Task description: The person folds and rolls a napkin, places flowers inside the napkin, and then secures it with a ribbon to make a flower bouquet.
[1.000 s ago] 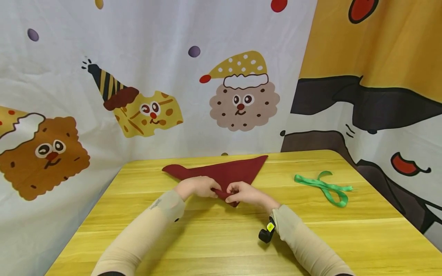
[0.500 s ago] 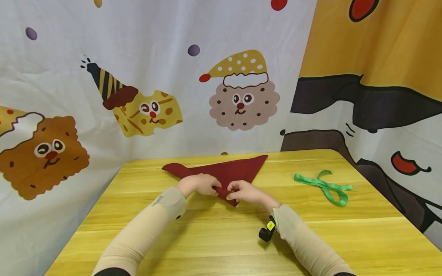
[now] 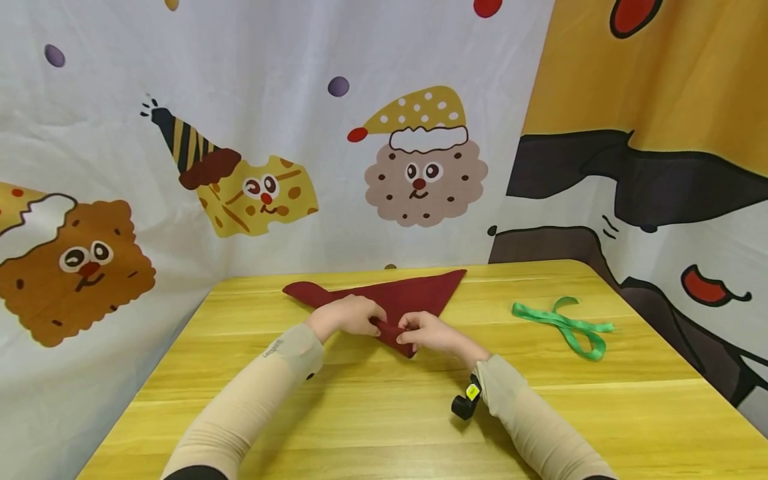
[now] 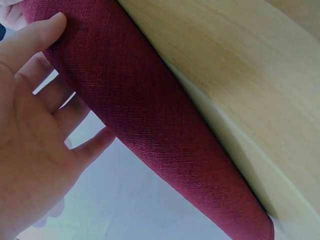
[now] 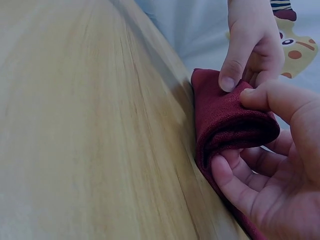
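Note:
A dark red cloth napkin (image 3: 414, 297) lies on the far part of the table, with pointed corners spread left and right and its near part folded over. My left hand (image 3: 354, 315) holds the left part of that fold; in the left wrist view its thumb lies on top of the cloth (image 4: 135, 105). My right hand (image 3: 437, 333) pinches the right end of the fold. In the right wrist view, the right thumb presses on top and fingers reach beneath the layered roll. The left thumb rests on the cloth just beyond it.
A loosely looped green ribbon (image 3: 561, 322) lies to the right of the napkin on the wooden table (image 3: 372, 427). A black wrist camera (image 3: 465, 404) hangs from the right wrist. Behind the table's far edge hangs a printed curtain (image 3: 336, 227).
The folded part of the napkin shows wider between the hands. My left hand has moved slightly away from me, and my right hand has shifted a little to the right.

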The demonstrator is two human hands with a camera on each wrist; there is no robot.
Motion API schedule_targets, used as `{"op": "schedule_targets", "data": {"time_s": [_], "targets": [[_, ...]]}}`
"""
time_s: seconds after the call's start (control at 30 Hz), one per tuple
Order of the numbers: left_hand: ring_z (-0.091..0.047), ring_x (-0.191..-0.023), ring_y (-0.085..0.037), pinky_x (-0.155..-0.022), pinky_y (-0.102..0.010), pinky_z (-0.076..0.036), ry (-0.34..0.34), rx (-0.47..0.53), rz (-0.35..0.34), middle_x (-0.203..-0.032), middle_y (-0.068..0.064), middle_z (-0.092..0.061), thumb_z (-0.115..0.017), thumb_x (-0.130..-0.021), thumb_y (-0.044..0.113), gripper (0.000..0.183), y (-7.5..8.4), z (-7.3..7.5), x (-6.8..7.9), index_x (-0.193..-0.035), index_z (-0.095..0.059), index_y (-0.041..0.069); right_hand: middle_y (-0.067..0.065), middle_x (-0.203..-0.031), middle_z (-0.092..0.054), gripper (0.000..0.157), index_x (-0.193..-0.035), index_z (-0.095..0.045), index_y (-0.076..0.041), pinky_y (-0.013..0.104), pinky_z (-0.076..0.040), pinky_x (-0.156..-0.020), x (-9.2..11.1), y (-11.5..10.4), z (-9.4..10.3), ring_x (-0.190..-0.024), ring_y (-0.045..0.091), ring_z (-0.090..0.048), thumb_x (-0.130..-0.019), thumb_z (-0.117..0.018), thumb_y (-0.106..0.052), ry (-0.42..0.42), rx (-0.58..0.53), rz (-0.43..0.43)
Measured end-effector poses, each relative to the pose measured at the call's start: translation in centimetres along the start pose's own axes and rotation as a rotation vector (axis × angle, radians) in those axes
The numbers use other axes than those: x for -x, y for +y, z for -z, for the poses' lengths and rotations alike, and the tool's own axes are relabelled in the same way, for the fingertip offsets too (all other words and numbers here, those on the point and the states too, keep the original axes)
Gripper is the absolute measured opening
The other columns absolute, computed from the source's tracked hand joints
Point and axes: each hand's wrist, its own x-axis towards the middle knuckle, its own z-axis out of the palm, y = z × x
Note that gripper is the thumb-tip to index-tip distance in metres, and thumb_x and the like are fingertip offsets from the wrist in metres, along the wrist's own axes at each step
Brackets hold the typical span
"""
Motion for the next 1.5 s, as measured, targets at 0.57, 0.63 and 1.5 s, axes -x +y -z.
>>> {"op": "schedule_targets", "data": {"time_s": [0.57,0.63,1.5], "targets": [[-0.059,-0.109,-0.014,-0.102,-0.052,-0.033,0.161,-0.051,-0.033,-0.115,0.008,-0.066,-0.062,-0.095,0.023,0.022,-0.2,-0.7,-1.4,-0.116,-0.07,0.023,0.002,-0.076,-0.062,0.013,-0.094,-0.06,-0.002,0.035,-0.053,-0.057,0.3,0.2,1.2,-0.06,0.025,-0.06,-0.089,-0.065,-0.013,0.057,0.025,-0.018],[-0.059,-0.109,-0.013,-0.103,-0.053,-0.032,0.173,-0.054,-0.026,-0.115,0.008,-0.066,-0.062,-0.095,0.023,0.022,-0.1,-0.9,-1.6,-0.116,-0.07,0.024,0.004,-0.076,-0.063,0.012,-0.094,-0.06,0.0,0.039,-0.052,-0.058,0.6,-0.3,1.4,-0.061,0.032,-0.06,-0.09,-0.064,-0.01,0.063,0.025,-0.015],[-0.056,-0.114,-0.018,-0.099,-0.052,-0.037,0.189,-0.115,0.047,-0.12,0.003,-0.062,-0.063,-0.095,0.028,0.03,0.6,-1.5,-3.4,-0.124,-0.066,0.025,0.009,-0.071,-0.064,0.016,-0.096,-0.064,0.003,0.031,-0.053,-0.052,0.2,1.5,2.2,-0.055,0.017,-0.062,-0.088,-0.069,-0.011,0.172,0.022,-0.149]]}}
